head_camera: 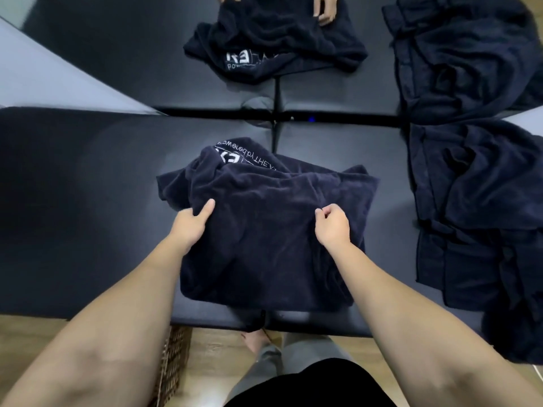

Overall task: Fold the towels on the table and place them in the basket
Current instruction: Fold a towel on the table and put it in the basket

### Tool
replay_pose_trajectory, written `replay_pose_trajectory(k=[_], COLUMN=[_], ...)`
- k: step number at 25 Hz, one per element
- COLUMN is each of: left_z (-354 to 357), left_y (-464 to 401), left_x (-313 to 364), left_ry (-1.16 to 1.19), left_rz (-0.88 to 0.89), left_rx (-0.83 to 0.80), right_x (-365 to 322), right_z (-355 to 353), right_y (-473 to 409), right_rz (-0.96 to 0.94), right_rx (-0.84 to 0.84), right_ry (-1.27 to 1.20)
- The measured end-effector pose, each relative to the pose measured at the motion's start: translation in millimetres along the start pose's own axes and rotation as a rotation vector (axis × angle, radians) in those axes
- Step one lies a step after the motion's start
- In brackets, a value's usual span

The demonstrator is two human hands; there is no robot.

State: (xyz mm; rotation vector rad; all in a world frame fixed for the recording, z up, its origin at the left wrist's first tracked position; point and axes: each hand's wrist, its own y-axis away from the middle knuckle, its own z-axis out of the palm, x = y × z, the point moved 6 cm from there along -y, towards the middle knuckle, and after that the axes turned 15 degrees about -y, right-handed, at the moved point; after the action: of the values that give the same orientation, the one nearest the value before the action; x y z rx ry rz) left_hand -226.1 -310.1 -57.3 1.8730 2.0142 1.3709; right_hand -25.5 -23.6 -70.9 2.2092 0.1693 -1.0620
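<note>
Wicker basket [173, 359] stands on floor under table [73, 186] edge. Left hand [192, 223] grips soft navy towel [264, 230] at table middle; right hand [333, 227] pinches its top layer. I think both should pull evenly, w/ edges matched. Crumpled towel pile [476, 201] lies right.
</note>
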Motion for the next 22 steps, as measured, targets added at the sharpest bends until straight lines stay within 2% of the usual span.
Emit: replay_pose_trajectory(k=[3, 7, 16, 22], left_z=[-29.1, -75.1, -183.6, -248.6], left_y=[2.3, 18.1, 101.5, 172.3], left_x=[27.0, 81.8, 187.3, 241.7], left_ry=[0.058, 0.184, 0.211, 0.275], left_rz=[0.039, 0.116, 0.414, 0.654], left_rx=[0.183, 0.334, 0.616, 0.813], right_x=[-26.3, -94.1, -246.7, -307.2], right_z=[-15.4, -29.8, -104.3, -150.1], right_y=[4.4, 16.1, 79.5, 139.8], right_rz=[-0.034, -0.093, -0.432, -0.657], right_rx=[0.112, 0.178, 0.131, 0.16], right_ry=[-0.251, -0.547, -0.846, -0.988])
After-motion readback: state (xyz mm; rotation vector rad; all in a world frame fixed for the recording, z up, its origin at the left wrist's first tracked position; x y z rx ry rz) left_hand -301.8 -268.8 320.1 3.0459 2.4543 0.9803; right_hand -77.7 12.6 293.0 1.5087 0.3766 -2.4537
